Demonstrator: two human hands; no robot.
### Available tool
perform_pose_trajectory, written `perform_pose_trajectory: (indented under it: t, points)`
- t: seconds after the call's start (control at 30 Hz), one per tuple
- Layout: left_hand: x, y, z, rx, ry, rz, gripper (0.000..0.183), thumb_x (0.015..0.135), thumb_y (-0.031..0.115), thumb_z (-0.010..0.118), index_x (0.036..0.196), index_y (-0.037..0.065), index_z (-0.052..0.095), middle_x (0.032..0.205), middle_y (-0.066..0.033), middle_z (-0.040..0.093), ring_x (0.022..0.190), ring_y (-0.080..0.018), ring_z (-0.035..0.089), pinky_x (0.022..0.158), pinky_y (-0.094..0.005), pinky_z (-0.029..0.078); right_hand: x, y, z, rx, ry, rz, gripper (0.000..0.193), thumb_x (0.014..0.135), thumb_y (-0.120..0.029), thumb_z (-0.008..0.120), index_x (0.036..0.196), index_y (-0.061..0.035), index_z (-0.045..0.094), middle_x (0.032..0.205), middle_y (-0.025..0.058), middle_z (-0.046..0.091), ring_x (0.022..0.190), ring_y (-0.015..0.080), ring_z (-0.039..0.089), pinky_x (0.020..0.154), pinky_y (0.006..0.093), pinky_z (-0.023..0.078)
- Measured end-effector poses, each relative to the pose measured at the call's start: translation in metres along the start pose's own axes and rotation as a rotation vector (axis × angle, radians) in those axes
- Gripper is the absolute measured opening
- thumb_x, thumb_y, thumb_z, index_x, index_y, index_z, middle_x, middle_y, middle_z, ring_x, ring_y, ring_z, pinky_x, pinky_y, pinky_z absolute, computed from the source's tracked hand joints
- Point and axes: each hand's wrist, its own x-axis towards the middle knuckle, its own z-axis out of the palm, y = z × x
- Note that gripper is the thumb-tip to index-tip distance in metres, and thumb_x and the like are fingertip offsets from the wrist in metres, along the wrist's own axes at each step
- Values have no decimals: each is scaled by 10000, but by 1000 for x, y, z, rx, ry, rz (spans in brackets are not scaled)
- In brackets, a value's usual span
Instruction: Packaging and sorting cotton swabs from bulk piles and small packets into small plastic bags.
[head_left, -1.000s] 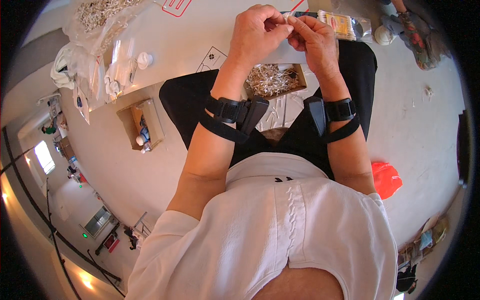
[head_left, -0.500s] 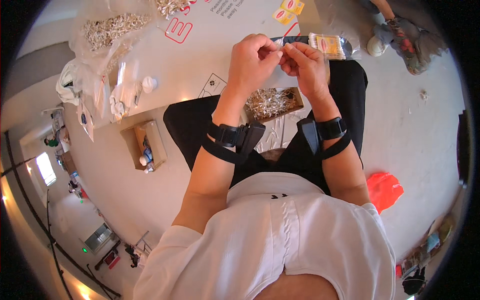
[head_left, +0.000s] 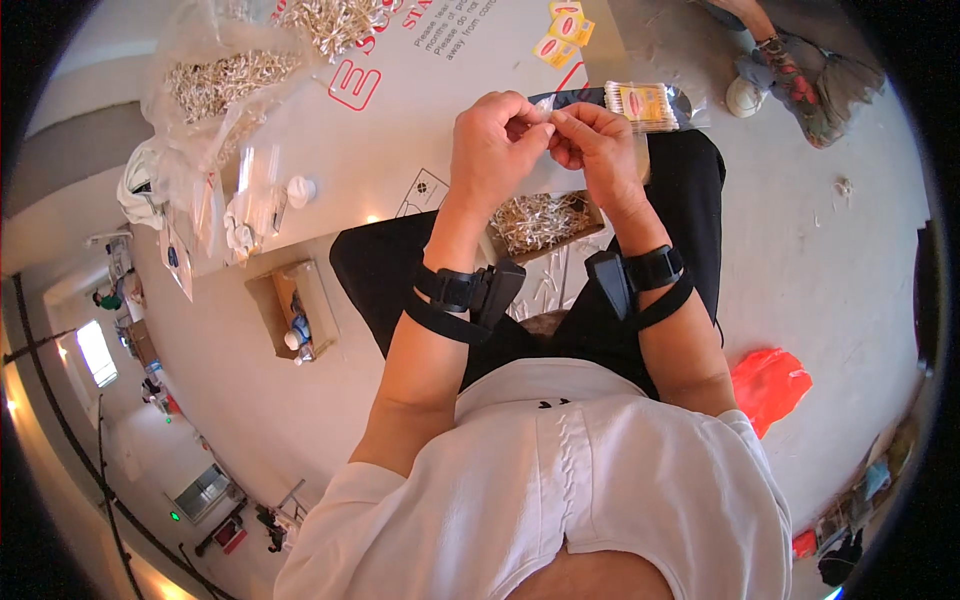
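Above the near edge of the board-topped table, my left hand [head_left: 488,145] and my right hand [head_left: 600,155] meet, both with fingers pinched together. A small whitish, shiny bit shows between the fingertips; it is too small to name. Just beyond my right hand lies a pack of cotton swabs [head_left: 642,106] with a yellow label, its clear plastic wrap reaching to the right. A dark flat thing [head_left: 578,97] lies partly hidden behind my fingers. Below my hands, between my knees, a cardboard box [head_left: 580,236] holds a heap of loose cotton swabs [head_left: 537,222].
Yellow cards [head_left: 566,38] lie at the table's far side. Clear bags with a swab heap [head_left: 225,85] and more swabs [head_left: 335,28] fill the far left, near a white cap [head_left: 300,190]. A cardboard box [head_left: 275,310] and a red bag [head_left: 768,388] are on the floor. Another person [head_left: 800,80] sits far right.
The view has shifted slightly, so the table and my hands sit a little lower and further left. My hands stay pinched together at nearly the same place over the table.
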Motion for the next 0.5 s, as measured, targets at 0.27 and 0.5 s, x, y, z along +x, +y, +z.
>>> perform_pose_trajectory:
  t: [0.27, 0.5]
  points:
    - [1, 1, 1, 134, 9, 50, 62, 746, 15, 653, 747, -13, 597, 702, -43, 625, 631, -89, 594, 581, -230, 486, 0, 2, -1, -24, 6, -8, 150, 866, -155, 593, 794, -30, 634, 657, 28, 617, 514, 57, 507, 445, 170, 355]
    - [0, 1, 0, -61, 18, -68, 46, 765, 14, 642, 752, -23, 617, 688, -44, 625, 617, -89, 586, 583, -215, 466, -1, 0, 2, -13, 28, -2, 137, 848, -146, 615, 790, -25, 635, 660, 30, 619, 503, 57, 497, 441, 172, 350]
